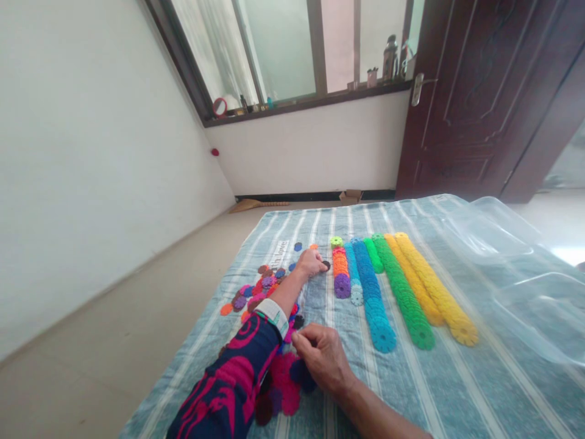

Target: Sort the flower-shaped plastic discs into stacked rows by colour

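Note:
My left hand (311, 263) reaches out over the cloth and pinches a black notched plastic disc (326, 266), beside the column of overlapping red, orange and purple discs (340, 268). Closer to me, my right hand (325, 355) is closed with its fingertips together; whatever is in them, if anything, cannot be made out. It lies over a loose pile of mixed discs (286, 384), some pink, dark blue and brown. Beyond my left forearm more loose discs (240, 302) are scattered. A lone blue disc (298, 246) and a lime green disc (336, 241) lie farther away.
Rows of overlapping discs in blue (371, 286), green (406, 299) and yellow (439, 292) run across the striped cloth (315, 228). Two clear plastic containers stand at the right, one far (491, 228) and one near (543, 317). A window, a wall and a door (484, 91) are behind.

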A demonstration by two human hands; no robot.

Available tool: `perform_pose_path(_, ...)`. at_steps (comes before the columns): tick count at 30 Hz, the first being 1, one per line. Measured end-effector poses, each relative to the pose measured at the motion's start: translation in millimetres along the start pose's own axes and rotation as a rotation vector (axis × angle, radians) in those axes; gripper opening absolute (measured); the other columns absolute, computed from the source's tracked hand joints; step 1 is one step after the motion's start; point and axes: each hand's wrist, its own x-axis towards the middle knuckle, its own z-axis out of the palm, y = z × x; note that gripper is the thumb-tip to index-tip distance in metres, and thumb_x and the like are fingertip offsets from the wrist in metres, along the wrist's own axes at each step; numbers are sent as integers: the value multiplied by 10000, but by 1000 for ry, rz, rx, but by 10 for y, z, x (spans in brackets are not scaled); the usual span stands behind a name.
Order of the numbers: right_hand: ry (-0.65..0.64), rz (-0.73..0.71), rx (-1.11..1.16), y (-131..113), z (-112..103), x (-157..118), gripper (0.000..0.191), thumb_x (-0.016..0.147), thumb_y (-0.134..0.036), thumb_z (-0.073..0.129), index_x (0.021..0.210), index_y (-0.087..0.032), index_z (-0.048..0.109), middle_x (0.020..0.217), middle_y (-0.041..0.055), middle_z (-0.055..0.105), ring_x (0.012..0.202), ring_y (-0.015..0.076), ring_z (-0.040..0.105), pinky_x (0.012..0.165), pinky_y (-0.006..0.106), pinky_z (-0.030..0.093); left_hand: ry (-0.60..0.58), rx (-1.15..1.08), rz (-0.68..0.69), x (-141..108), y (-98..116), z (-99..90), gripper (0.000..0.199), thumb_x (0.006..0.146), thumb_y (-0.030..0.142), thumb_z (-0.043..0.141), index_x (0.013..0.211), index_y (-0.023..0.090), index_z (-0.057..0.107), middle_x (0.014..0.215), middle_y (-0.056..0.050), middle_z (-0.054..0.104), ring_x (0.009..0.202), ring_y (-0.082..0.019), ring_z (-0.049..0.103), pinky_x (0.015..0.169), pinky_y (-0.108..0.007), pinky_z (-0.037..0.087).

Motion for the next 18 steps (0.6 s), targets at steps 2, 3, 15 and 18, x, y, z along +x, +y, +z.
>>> perform_pose_path(2, 0, -3, -5, 0, 0, -2, 350, 836, -335, 540, 536, -162, 593, 561, -19, 527, 573, 103, 483, 570, 231, 318, 32, -34, -19, 36, -22, 20, 121, 564, 148, 739, 651, 134, 656, 514, 46, 545, 496, -94, 508, 488, -205, 372)
perform_pose_path(3, -1, -6, -8, 1, 0, -2, 353, 838, -334, 540, 532, -163, 588, 558, -21, 521, 572, 102, 480, 570, 232, 315, 54, -46, -27, 64, -29, 30, 117, 589, 155, 732, 680, 128, 663, 544, 36, 570, 506, -94, 523, 494, -202, 386)
perform_pose_path(15, -2, -12, -38, 24, 4, -7, 342, 841, -300, 545, 531, -163, 588, 559, -27, 508, 574, 99, 487, 568, 227, 317, 93, 164, 48, 349, 112, 56, 95, 628, 175, 693, 715, 174, 732, 658, -1, 678, 742, -162, 644, 644, -223, 432)
perform_pose_path(18, -5, -15, -39, 23, 2, -7, 343, 843, -299, 541, 531, -163, 588, 556, -29, 501, 568, 98, 473, 565, 231, 312, 73, 264, 91, 302, 152, 18, 81, 648, 169, 654, 676, 178, 729, 730, -32, 709, 848, -195, 655, 694, -235, 428)
